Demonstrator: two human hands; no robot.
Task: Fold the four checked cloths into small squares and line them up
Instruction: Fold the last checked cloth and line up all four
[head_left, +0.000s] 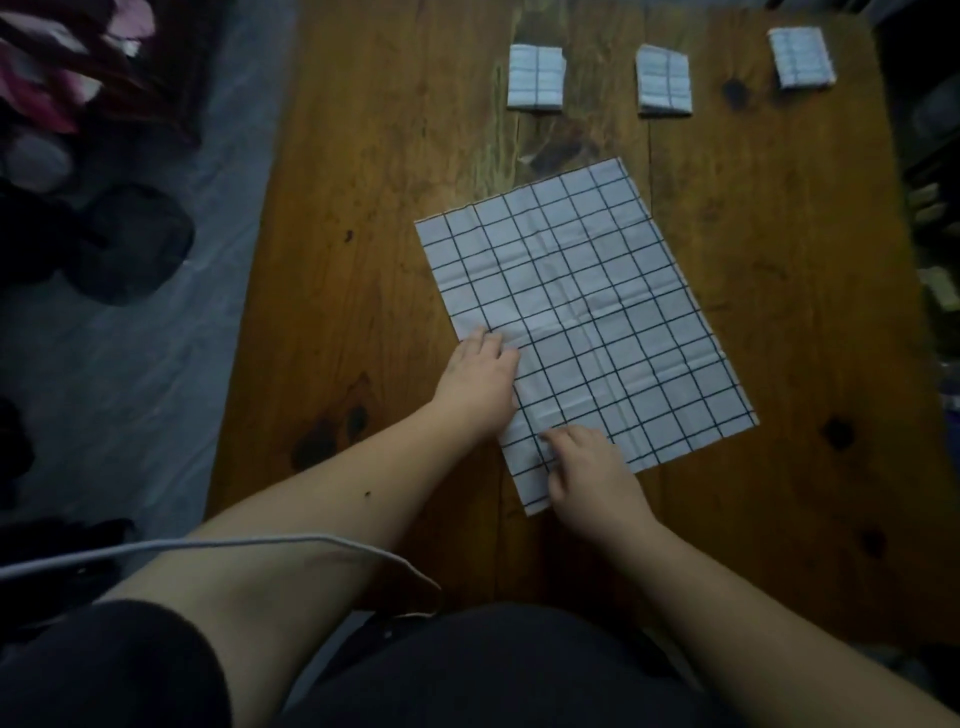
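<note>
A white cloth with a black check (587, 312) lies spread flat and slightly askew on the wooden table (363, 260). My left hand (480, 382) rests on its left edge, fingers curled on the fabric. My right hand (592, 475) pinches the cloth's near corner. Along the far side of the table, three folded checked squares sit in a row: one on the left (535, 78), one in the middle (664, 80), one on the right (801, 57).
Dark bags and clothes (104, 244) lie on a pale floor covering left of the table. A thin white cable (208, 545) crosses my left arm. Dark shelves (935, 208) stand along the table's right edge.
</note>
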